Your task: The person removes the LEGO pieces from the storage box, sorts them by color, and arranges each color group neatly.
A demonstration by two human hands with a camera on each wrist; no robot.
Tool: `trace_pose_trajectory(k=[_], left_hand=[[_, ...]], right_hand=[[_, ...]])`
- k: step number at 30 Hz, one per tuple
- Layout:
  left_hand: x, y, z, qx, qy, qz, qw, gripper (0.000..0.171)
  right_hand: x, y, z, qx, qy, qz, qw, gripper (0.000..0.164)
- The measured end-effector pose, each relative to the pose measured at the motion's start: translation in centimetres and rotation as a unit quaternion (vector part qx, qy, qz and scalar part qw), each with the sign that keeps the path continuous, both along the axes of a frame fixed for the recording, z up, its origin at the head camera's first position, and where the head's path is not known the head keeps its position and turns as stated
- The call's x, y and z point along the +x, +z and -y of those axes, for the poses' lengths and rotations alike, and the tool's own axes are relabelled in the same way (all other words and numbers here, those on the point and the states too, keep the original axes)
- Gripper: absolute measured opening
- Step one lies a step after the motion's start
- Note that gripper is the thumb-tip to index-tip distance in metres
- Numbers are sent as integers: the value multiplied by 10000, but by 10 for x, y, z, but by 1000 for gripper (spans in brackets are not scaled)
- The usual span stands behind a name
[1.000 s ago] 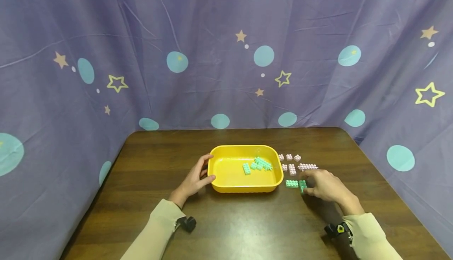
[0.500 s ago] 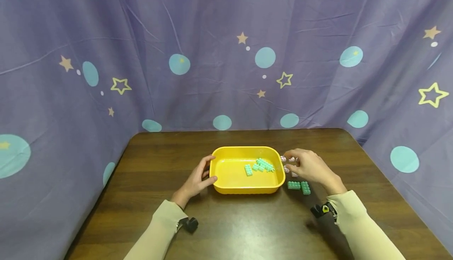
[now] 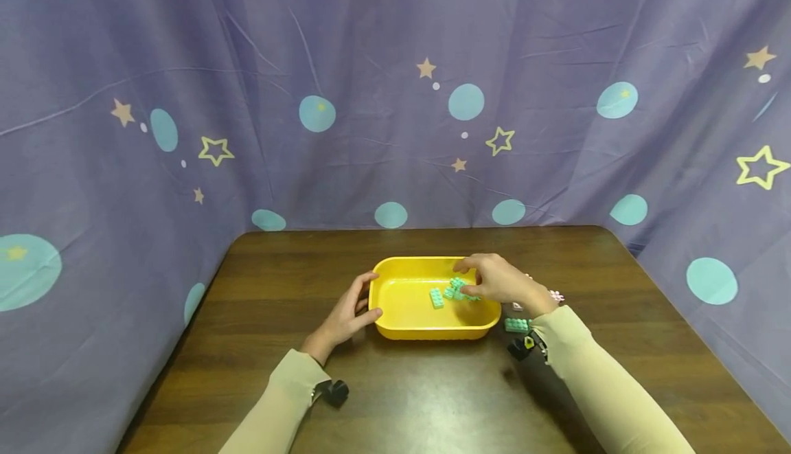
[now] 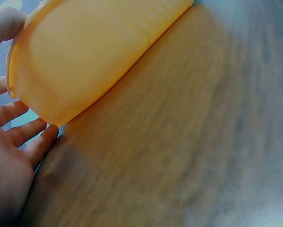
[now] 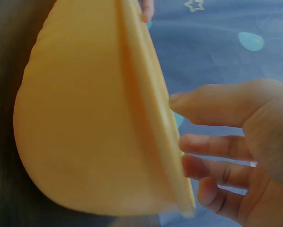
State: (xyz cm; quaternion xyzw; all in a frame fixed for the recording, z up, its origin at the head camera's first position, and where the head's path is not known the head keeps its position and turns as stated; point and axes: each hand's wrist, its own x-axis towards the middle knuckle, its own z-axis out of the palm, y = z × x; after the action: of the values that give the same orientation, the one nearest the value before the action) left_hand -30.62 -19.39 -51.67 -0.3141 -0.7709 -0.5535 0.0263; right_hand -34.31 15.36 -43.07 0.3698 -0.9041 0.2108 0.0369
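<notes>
A yellow plastic tray point(image 3: 432, 334) stands on the table, and my left hand point(image 3: 346, 310) holds its left end. In the left wrist view the thumb lies at the tray's rim while the other fingers of that hand point(image 4: 18, 151) reach against its outer end. My right hand point(image 3: 497, 279) hovers over the tray's right part, thumb and fingers apart. Below its fingertips lies a cluster of mint-green toy building bricks point(image 3: 456, 288), partly covered by the hand. One mint-green brick point(image 3: 437, 298) lies apart, nearer the tray's middle. The right wrist view shows no brick between the right fingers point(image 5: 212, 146).
Right of the tray, a green building brick point(image 3: 516, 325) lies on the wooden table point(image 3: 432, 392), with a second one mostly behind the right wrist. Pale pink bricks point(image 3: 556, 296) show around the right forearm, largely covered. A purple patterned curtain point(image 3: 383, 165) hangs behind the table.
My right hand has moved left, from the green bricks on the table, past the pink ones, to above the tray. The left hand keeps its place at the tray's end.
</notes>
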Motion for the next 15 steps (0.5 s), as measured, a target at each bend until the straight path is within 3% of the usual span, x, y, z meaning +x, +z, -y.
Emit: trace_pose_trajectory(k=[4, 6, 11, 15], left_hand=[[6, 14, -2, 35, -71, 31, 10000, 67], [4, 15, -1, 34, -38, -6, 10000, 67], [-6, -3, 2, 70, 69, -60, 9999, 66], [-4, -6, 0, 16, 55, -14, 10000, 67]], right_hand=[[-7, -7, 11, 151, 356, -60, 9992, 39], [-10, -10, 18, 248, 485, -164, 9984, 39], [-16, -18, 35, 595, 657, -275, 9957, 44], [-14, -26, 42, 840, 591, -119, 9946, 49]])
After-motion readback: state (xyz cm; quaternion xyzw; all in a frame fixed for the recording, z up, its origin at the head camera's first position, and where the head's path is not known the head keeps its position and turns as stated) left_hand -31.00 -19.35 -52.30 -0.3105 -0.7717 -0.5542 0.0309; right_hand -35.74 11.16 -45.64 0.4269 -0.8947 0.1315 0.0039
